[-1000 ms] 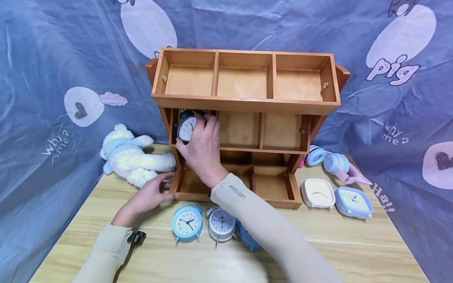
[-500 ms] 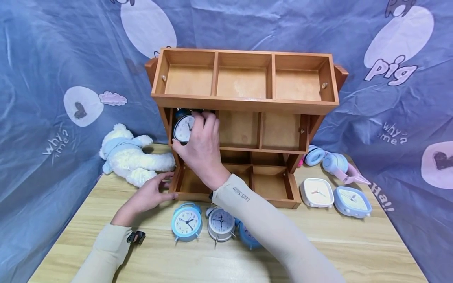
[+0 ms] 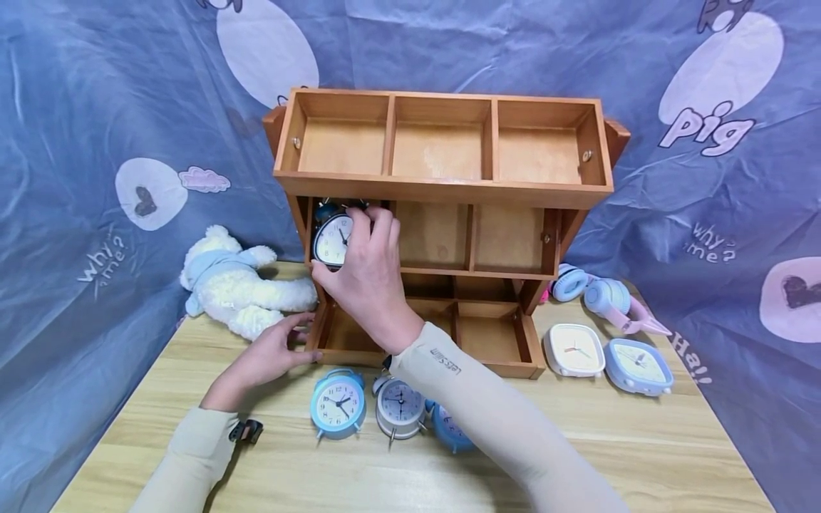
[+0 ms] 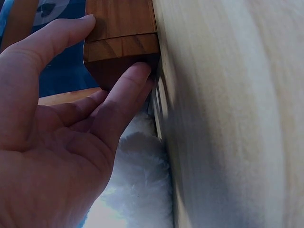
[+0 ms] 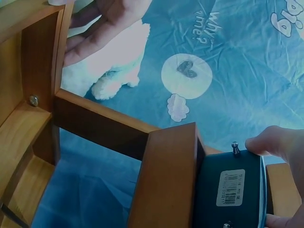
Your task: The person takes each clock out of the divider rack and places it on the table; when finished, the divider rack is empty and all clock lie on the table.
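My right hand grips a dark teal alarm clock with a white dial, in the left compartment of the wooden shelf's middle tier. Fingers lie over its right side and the thumb at its lower left, covering part of the dial. In the right wrist view, the clock's underside shows a barcode label and metal feet. My left hand holds the lower left front corner of the tiered wooden shelf. In the left wrist view, thumb and fingers stand on opposite sides of that wooden corner.
Before the shelf stand a light blue alarm clock, a white one and a blue one, partly behind my right sleeve. Square white and blue clocks and headphones lie right; a plush bear lies left.
My right hand has shifted the dark teal clock slightly left, then a little lower in the compartment. The left hand keeps its place on the shelf corner.
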Motion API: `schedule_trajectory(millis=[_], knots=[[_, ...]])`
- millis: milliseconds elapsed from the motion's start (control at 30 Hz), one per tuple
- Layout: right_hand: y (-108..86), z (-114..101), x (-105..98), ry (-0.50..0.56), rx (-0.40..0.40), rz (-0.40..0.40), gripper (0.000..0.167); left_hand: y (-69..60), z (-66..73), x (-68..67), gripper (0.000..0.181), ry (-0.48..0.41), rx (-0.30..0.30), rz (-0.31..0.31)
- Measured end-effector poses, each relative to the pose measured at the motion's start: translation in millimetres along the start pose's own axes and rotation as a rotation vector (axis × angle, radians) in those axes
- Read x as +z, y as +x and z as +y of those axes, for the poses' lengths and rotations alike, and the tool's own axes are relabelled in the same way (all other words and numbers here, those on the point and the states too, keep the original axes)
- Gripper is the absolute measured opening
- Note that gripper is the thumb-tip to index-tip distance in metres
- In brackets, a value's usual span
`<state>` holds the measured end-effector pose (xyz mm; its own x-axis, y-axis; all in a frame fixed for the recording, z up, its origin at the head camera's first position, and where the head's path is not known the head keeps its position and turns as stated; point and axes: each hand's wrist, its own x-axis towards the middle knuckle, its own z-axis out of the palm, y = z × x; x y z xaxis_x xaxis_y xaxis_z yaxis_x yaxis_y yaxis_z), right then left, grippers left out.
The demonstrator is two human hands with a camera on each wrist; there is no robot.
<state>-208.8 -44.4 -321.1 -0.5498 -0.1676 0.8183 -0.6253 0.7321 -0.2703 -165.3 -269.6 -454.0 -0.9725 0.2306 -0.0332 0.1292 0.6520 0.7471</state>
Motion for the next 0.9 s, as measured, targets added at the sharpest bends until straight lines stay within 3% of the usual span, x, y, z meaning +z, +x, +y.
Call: schedule_trajectory(millis=[433,900], knots=[[-19.1,4.8,-28.0,0.096,0.065,-0.053,0.087,-2.2,-0.1,-0.3,0.086,-0.005,-0.025,-0.012],[-53.0,22.6,-52.5,0.139,0.142,-0.138,0.089,-0.4,-0.5,1.3,0.087,0.008,-0.009,0.014]])
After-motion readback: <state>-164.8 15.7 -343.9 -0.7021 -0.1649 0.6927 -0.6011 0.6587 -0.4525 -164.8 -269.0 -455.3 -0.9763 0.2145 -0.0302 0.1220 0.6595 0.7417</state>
